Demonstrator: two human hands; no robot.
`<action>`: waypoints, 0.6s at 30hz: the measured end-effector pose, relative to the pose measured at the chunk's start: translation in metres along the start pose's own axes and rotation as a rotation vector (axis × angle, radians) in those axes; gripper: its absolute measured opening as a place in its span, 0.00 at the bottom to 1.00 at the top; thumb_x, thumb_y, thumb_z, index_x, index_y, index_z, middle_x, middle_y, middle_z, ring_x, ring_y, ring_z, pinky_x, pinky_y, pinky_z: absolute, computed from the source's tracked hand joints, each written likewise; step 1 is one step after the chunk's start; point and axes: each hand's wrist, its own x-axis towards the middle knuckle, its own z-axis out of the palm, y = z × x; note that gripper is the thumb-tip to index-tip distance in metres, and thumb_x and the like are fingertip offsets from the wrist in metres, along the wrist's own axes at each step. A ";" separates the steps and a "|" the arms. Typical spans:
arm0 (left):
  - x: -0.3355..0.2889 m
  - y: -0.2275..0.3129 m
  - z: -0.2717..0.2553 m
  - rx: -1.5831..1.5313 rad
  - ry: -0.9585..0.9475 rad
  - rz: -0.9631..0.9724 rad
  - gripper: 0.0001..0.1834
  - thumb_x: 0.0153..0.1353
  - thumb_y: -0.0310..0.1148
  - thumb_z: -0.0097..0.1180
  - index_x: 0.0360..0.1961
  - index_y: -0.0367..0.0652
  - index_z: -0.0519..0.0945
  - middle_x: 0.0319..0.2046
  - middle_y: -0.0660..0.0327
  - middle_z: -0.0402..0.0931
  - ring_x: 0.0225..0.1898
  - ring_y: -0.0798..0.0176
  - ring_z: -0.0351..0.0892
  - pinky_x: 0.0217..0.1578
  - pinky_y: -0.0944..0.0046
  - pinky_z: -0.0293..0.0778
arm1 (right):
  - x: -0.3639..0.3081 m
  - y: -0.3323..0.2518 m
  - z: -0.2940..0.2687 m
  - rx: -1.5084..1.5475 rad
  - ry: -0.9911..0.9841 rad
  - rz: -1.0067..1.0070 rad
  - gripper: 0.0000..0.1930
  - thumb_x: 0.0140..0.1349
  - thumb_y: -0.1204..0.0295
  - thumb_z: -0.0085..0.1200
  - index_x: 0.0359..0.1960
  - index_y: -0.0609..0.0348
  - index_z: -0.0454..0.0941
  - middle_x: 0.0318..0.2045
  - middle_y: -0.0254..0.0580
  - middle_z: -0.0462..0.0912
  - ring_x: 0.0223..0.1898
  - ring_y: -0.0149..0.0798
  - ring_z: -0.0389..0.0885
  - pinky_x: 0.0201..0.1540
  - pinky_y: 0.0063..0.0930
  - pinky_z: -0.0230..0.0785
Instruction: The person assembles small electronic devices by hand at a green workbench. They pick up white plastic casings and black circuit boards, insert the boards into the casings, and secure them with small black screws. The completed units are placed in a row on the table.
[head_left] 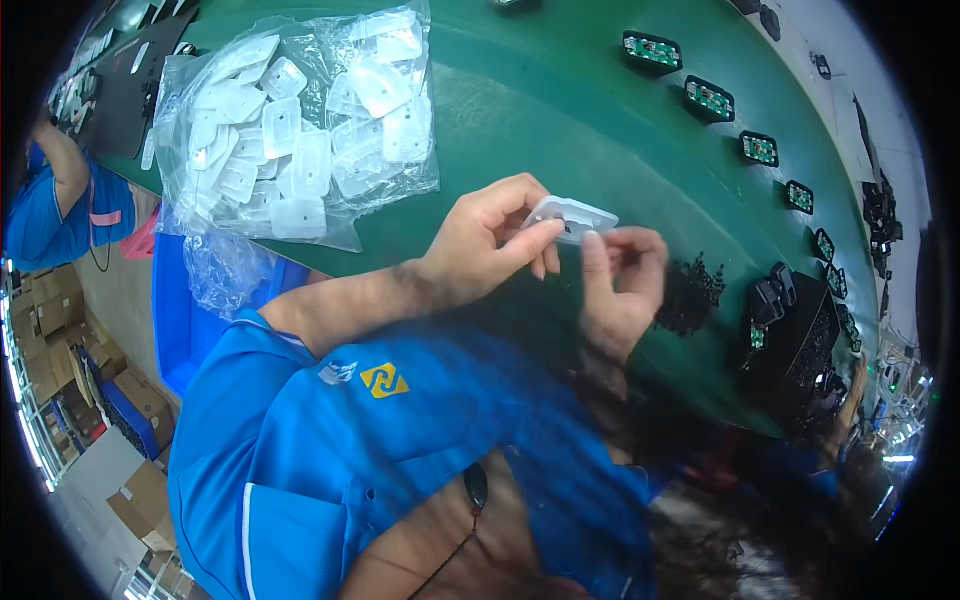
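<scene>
A translucent white plastic cover [597, 217] with a shallow tray shape is held up over the green table. My left hand [485, 235] pinches its left end, thumb on the inner face and fingers behind. Close to that thumb, a small dark spot shows in the cover; whether it is a hole or a part I cannot tell. My right hand [625, 285] has its thumb and bent fingers at the cover's right, near edge; its fingertips are partly blurred. Just right of that hand lies a pile of small black parts [692, 295].
Clear plastic bags [345, 225] full of similar covers lie on the green table [500, 110] at the far left. Black housings with green circuit boards [710, 98] line the right side. A black box [800, 345] stands near right, a blue bin [175, 310] left. Another person [60, 210] works far left.
</scene>
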 end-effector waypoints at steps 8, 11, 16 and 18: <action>-0.002 0.001 -0.004 -0.020 -0.067 -0.114 0.07 0.66 0.26 0.48 0.40 0.33 0.72 0.35 0.59 0.69 0.30 0.66 0.79 0.27 0.70 0.77 | 0.008 -0.008 -0.011 0.141 -0.243 0.288 0.15 0.54 0.72 0.64 0.42 0.62 0.76 0.31 0.28 0.73 0.28 0.20 0.63 0.28 0.14 0.55; -0.003 0.001 -0.006 0.005 -0.080 -0.141 0.06 0.66 0.26 0.48 0.39 0.33 0.72 0.35 0.59 0.69 0.30 0.66 0.79 0.27 0.70 0.77 | 0.012 0.002 -0.011 0.151 -0.295 0.220 0.11 0.55 0.74 0.63 0.38 0.63 0.76 0.27 0.26 0.73 0.23 0.16 0.61 0.23 0.12 0.53; -0.005 -0.002 -0.013 0.011 -0.082 -0.206 0.08 0.67 0.27 0.48 0.42 0.33 0.71 0.35 0.58 0.71 0.31 0.66 0.80 0.29 0.70 0.78 | 0.022 -0.020 -0.007 -0.094 -0.366 0.222 0.08 0.56 0.77 0.61 0.33 0.62 0.73 0.24 0.26 0.73 0.20 0.15 0.61 0.19 0.12 0.51; -0.005 -0.002 -0.016 -0.015 -0.095 -0.208 0.09 0.67 0.27 0.47 0.45 0.33 0.70 0.35 0.57 0.72 0.32 0.65 0.80 0.30 0.69 0.78 | 0.021 -0.011 -0.003 0.018 -0.343 0.221 0.08 0.56 0.77 0.61 0.32 0.62 0.73 0.24 0.26 0.73 0.21 0.15 0.63 0.20 0.12 0.53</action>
